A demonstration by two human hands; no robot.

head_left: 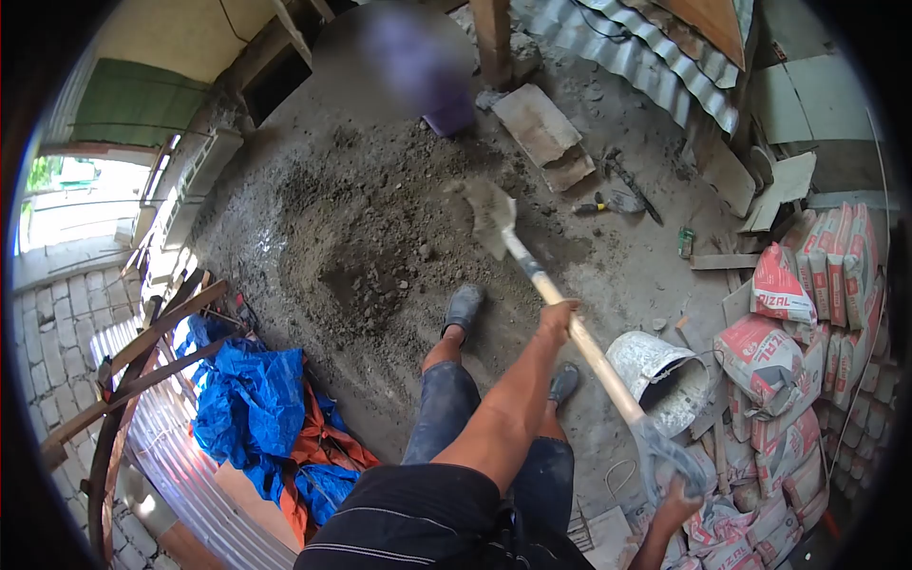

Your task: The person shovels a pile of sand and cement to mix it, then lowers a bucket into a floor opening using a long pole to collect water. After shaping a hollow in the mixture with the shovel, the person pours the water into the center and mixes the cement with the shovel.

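A shovel (600,359) with a pale wooden shaft slants across the view from upper left to lower right. My left hand (559,318) is closed around the middle of its shaft. At the lower right, my right hand (678,503) grips the grey handle end; its fingers are partly hidden. The shovel's blade (492,218), coated in grey-brown mix, lies at the right side of a heap of damp sand and gravel (366,228). My feet, in dark shoes, stand just below the heap.
A whitish, splattered bucket (655,375) lies tipped right of the shaft. Stacked cement bags (760,361) line the right side. A blue tarp (252,399) and wooden beams (133,356) are at left. Broken boards (541,128) and a purple container (448,112) sit beyond the heap.
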